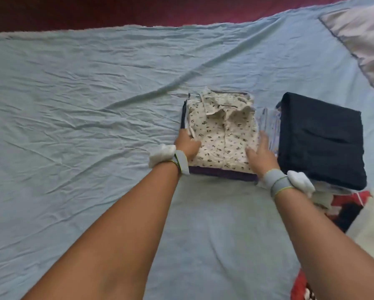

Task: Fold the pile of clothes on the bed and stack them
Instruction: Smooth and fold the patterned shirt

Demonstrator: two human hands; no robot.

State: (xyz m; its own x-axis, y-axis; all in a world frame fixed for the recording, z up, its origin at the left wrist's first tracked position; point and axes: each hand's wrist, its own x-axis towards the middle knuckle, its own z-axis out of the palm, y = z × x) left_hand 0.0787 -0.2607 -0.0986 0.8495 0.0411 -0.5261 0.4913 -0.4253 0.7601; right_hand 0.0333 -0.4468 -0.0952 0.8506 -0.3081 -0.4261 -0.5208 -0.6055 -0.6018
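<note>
Head view looks down on a bed covered by a wrinkled pale-blue sheet [84, 105], and the landmark is the folded printed shirt [222, 131], cream cotton with small dark leaf shapes, collar up and button placket running down its middle. It tops a short stack; a dark purple garment [222, 173] shows under its near edge and dark layers peek out along its left side. The left hand [187, 145] grips the shirt's left edge, fingers tucked around and under the fabric so they are closed on it; the right hand [260, 153] lies flat on the shirt's near right corner with fingers spread wide, pressing rather than holding. Just right of the shirt sits a second stack topped by a folded navy garment [320, 139], a heavier, matte weave with crisp square edges, and a pale striped piece [268, 122] pokes out between the two stacks. Far right of the shirt, a pale pillow [363, 40] rests near the bed's corner. The likely risks: the thin shirt is limp and slippery, so a one-sided tug from the left could skew it or drag the layers beneath out of line; lifting the stack without support underneath could let the folds sag open, and a sideways shove could bump the navy stack.
</note>
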